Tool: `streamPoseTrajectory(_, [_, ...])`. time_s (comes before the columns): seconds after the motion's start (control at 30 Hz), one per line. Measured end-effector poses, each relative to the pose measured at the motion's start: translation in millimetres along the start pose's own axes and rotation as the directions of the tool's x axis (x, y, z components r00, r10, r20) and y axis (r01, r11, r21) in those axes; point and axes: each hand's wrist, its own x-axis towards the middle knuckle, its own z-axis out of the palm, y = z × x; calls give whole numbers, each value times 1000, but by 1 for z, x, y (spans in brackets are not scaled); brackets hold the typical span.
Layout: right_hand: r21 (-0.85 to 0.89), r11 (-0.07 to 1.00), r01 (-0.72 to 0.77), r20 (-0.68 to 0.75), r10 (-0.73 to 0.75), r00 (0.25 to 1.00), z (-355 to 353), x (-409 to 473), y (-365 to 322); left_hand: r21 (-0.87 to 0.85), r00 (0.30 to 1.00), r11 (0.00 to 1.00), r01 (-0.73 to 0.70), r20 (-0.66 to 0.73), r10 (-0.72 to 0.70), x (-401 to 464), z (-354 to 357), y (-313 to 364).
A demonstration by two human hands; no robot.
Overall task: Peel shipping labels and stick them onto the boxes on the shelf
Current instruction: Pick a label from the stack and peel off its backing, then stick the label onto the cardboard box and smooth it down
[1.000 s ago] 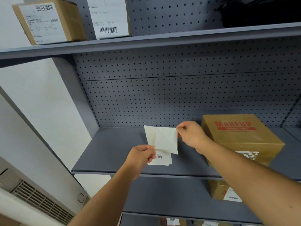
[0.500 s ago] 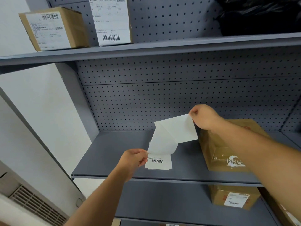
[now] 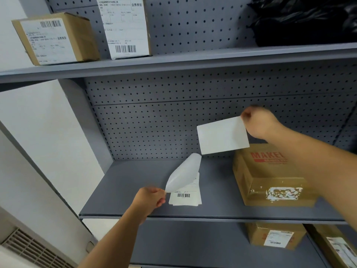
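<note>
My right hand (image 3: 259,122) pinches the corner of a white peeled label (image 3: 223,135), held in the air with its blank side toward me, above and left of a brown box printed with red letters (image 3: 270,176) on the middle shelf (image 3: 135,188). My left hand (image 3: 149,198) pinches a curled, translucent backing sheet (image 3: 182,174), now apart from the label. Under the backing, a small stack of labels (image 3: 186,197) with a barcode lies flat on the shelf.
The upper shelf (image 3: 193,59) carries two labelled boxes (image 3: 56,38) (image 3: 125,26) and a black bag (image 3: 305,20). On the lower shelf stand a labelled brown box (image 3: 274,236) and another box (image 3: 336,246) at the right edge. A perforated grey back panel (image 3: 154,122) closes the shelf.
My right hand pulled the label up and to the right until it came fully off the backing. The backing curled back in my left hand, which stayed over the label stack.
</note>
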Motion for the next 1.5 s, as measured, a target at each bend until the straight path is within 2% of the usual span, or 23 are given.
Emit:
streamPoseTrajectory(0.1, [33, 999, 21, -29, -20, 999, -2, -1, -1, 81, 1000, 997, 13, -7, -12, 2, 6, 4])
streamPoseTrajectory(0.27, [75, 991, 107, -64, -102, 993, -1, -11, -6, 354, 999, 935, -36, 4, 37, -3, 20, 21])
streamPoseTrajectory(0.43, [138, 982, 127, -59, -120, 991, 5, -26, -10, 429, 995, 898, -93, 2, 103, 0, 33, 29])
streamPoseTrajectory(0.63, [178, 977, 119, -25, -116, 993, 19, -47, -12, 417, 992, 903, -99, -33, 123, -3, 39, 38])
streamPoseTrajectory(0.73, [174, 977, 124, -12, -124, 992, 25, -54, -14, 279, 990, 952, -126, -24, 138, -11, 46, 54])
streamPoseTrajectory(0.83, [161, 972, 172, -13, -172, 985, 29, -63, -17, -76, 989, 986, -147, -4, 147, -19, 59, 78])
streamPoseTrajectory(0.9, [132, 963, 235, -20, -234, 972, 31, -72, -20, -333, 992, 938, -99, 38, 118, -26, 66, 97])
streamPoseTrajectory(0.97, [107, 942, 317, -26, -316, 948, 34, -82, -22, -477, 987, 878, -47, 111, 114, -32, 70, 114])
streamPoseTrajectory(1.17, [78, 854, 515, 16, -517, 856, 43, -110, -17, -602, 968, 794, 90, 239, 71, -28, 76, 136])
streamPoseTrajectory(1.37, [122, 821, 558, 146, -571, 808, 56, -126, -4, -583, 961, 807, 97, 265, 77, -30, 86, 144])
streamPoseTrajectory(1.43, [160, 831, 533, 168, -556, 814, 56, -129, 0, -562, 962, 825, 62, 255, 101, -32, 90, 146])
streamPoseTrajectory(1.5, [175, 871, 460, 132, -483, 865, 49, -128, 4, -553, 966, 832, 36, 234, 114, -34, 95, 149])
